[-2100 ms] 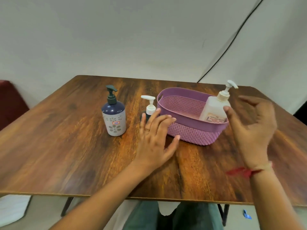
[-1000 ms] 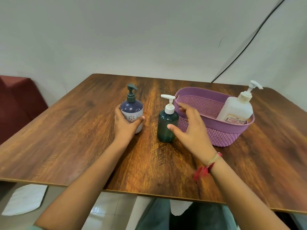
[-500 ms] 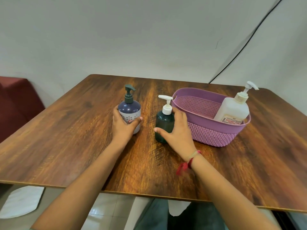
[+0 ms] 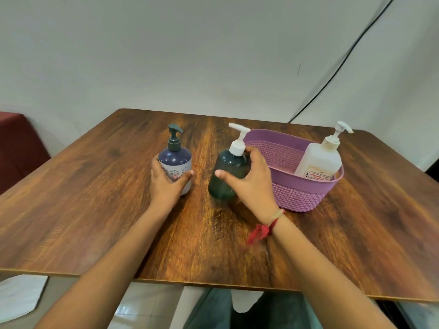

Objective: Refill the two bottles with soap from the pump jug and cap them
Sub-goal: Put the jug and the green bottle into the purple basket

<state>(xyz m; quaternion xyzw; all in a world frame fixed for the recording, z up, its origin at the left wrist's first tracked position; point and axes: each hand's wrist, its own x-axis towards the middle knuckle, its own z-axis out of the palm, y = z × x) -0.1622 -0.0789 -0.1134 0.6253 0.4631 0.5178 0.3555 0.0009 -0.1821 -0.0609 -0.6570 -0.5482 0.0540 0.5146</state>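
Observation:
A navy-and-white pump bottle (image 4: 175, 162) with a dark pump stands upright on the wooden table (image 4: 95, 210). My left hand (image 4: 166, 186) grips its lower body. To its right, my right hand (image 4: 249, 184) grips a dark green bottle (image 4: 225, 176) with a white pump, which tilts with its top leaning right. Its base looks slightly blurred. The white pump jug (image 4: 320, 160) stands inside the purple basket (image 4: 299, 193) at the right.
The basket sits just right of my right hand, nearly touching it. A black cable (image 4: 344, 65) runs down the wall behind. A dark red seat (image 4: 19, 148) is beyond the table's left edge. My legs show below the near edge.
My right hand closed round the green bottle and has tipped it so the pump leans right. My left hand keeps its hold on the navy bottle.

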